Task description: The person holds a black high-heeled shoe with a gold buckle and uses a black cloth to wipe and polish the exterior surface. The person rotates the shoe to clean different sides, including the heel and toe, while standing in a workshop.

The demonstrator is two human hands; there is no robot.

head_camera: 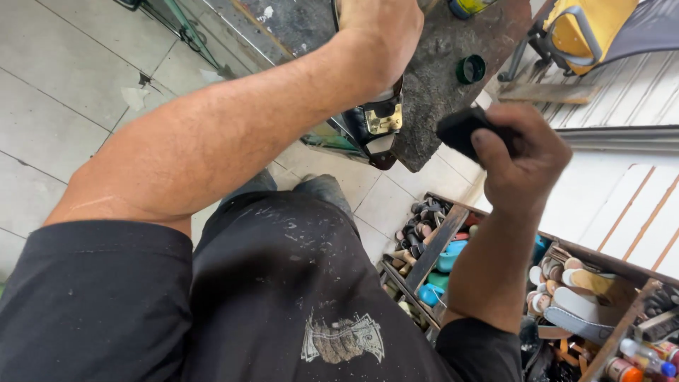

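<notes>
Black, glossy leather with a brass-coloured metal buckle plate: a dark shoe held up over the edge of a worn, dark grey stone-like work slab. Gripped from above by the left hand, fingers curled shut around its upper part, forearm stretched diagonally across the view. Just to the right, apart from the shoe but near it, the right hand clenched tight around a small black block-shaped pad or brush, its blunt end poking out toward the shoe. Whether pad and leather touch: cannot tell, though a slim gap seems to show between them.

On the slab beyond, a round dark green lid or tin, lying flat near the far edge. Farther right, a yellow and grey bag resting against a metal-legged chair frame.

Below the right forearm, a partitioned wooden tray set on the floor, crammed with small heel pieces, rubber scraps and bits in blue and turquoise. Alongside it to the right, pale shoe soles and a grey strap, plus little bottles at the lower corner.

Underfoot, pale grey floor tiles, scuffed and stained. In the foreground, a black dust-speckled apron or shirt with a faded grey print low on the front.
</notes>
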